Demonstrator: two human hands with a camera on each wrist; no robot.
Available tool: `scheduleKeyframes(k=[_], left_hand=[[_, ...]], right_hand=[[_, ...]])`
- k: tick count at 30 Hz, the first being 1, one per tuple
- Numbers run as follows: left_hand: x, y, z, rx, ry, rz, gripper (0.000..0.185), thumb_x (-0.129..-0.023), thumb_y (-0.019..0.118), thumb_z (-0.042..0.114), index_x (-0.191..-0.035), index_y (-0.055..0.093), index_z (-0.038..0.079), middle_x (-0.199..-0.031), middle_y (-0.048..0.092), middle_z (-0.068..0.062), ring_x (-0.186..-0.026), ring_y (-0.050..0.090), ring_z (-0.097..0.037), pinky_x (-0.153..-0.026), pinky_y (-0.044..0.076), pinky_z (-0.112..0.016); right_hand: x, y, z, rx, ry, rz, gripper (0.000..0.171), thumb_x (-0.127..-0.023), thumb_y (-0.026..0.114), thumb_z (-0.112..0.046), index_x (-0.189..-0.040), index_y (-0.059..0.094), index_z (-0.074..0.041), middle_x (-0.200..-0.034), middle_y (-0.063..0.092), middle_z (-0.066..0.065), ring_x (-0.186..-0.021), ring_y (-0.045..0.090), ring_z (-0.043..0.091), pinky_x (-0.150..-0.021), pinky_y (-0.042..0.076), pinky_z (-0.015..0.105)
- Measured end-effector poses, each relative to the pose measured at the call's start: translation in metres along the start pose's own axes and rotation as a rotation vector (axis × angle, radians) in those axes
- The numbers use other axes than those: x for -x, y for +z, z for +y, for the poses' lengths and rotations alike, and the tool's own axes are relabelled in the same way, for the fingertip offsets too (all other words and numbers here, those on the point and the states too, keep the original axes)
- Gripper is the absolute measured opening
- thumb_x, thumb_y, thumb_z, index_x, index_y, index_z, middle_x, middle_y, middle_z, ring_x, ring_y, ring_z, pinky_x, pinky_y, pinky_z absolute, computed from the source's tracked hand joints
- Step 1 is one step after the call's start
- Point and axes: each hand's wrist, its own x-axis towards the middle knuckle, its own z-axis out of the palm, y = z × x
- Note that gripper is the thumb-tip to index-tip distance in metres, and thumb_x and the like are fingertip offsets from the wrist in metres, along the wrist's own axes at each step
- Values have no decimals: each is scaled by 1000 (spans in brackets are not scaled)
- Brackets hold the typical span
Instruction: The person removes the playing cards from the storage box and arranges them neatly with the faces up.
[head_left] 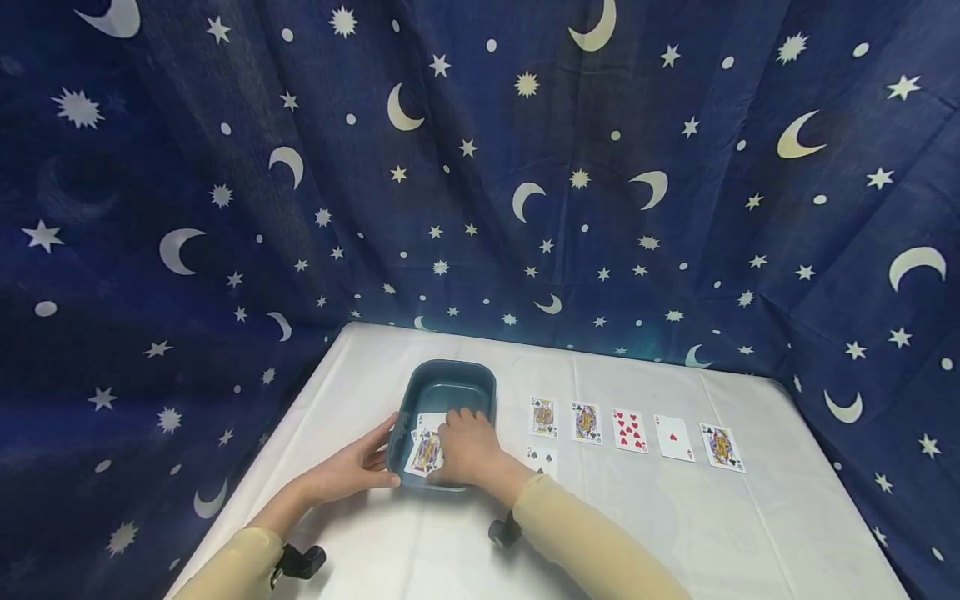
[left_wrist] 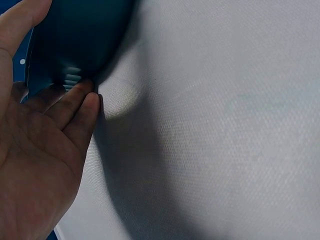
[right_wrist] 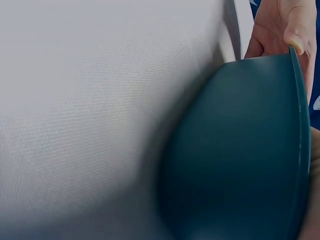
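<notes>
A dark teal plastic tub [head_left: 450, 367] sits at the left of the white table. My left hand [head_left: 348, 471] touches its left wall, fingers fairly straight along the outside and thumb at the near corner of the rim. In the left wrist view, the fingertips of that hand [left_wrist: 45, 135] meet the tub's outer wall [left_wrist: 85, 35]. My right hand [head_left: 468, 450] reaches into the tub over several playing cards [head_left: 426, 452], one a face card. Its fingertips are hidden, so whether it pinches a card cannot be told. The right wrist view shows mainly the tub's outside [right_wrist: 240, 140].
Right of the tub, a row of face-up cards includes a red heart card [head_left: 630, 430], an ace of hearts [head_left: 675, 437] and a face card [head_left: 722, 447]. A spade card [head_left: 542, 458] lies nearer, partly behind my right forearm. A star-and-moon curtain [head_left: 480, 192] hangs beyond the table.
</notes>
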Motion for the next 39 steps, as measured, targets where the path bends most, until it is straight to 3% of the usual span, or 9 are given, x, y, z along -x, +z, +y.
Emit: scheduleKeyframes(k=[11, 17, 30, 39], left_hand=[[0, 1, -2, -3, 3, 6, 107, -90, 81, 23, -167, 6, 22, -168, 14, -24, -145, 37, -42, -112, 45, -38], [0, 1, -3, -19, 5, 15, 106, -90, 81, 23, -167, 7, 22, -167, 15, -25, -145, 38, -42, -113, 44, -41], [-2, 2, -4, 3, 7, 17, 107, -89, 82, 21, -167, 8, 21, -167, 16, -26, -143, 40, -43, -112, 46, -41], [1, 3, -1, -10, 4, 28, 109, -88, 83, 24, -167, 8, 19, -165, 17, -29, -143, 40, -45, -111, 46, -40]], right_hand=[[-2, 4, 7, -63, -20, 35, 90, -66, 83, -70, -131, 66, -9, -119, 61, 4, -107, 53, 21, -95, 49, 39], [4, -15, 22, -150, -26, 103, 91, -66, 85, -65, -134, 63, -8, -128, 61, 6, -116, 52, 24, -100, 48, 41], [43, -57, 82, -284, 77, 173, 92, -71, 85, -60, -146, 56, -15, -140, 54, 6, -129, 46, 24, -111, 41, 44], [82, -56, 131, -294, 149, 198, 92, -69, 87, -55, -146, 56, -15, -138, 53, 7, -128, 45, 27, -108, 43, 48]])
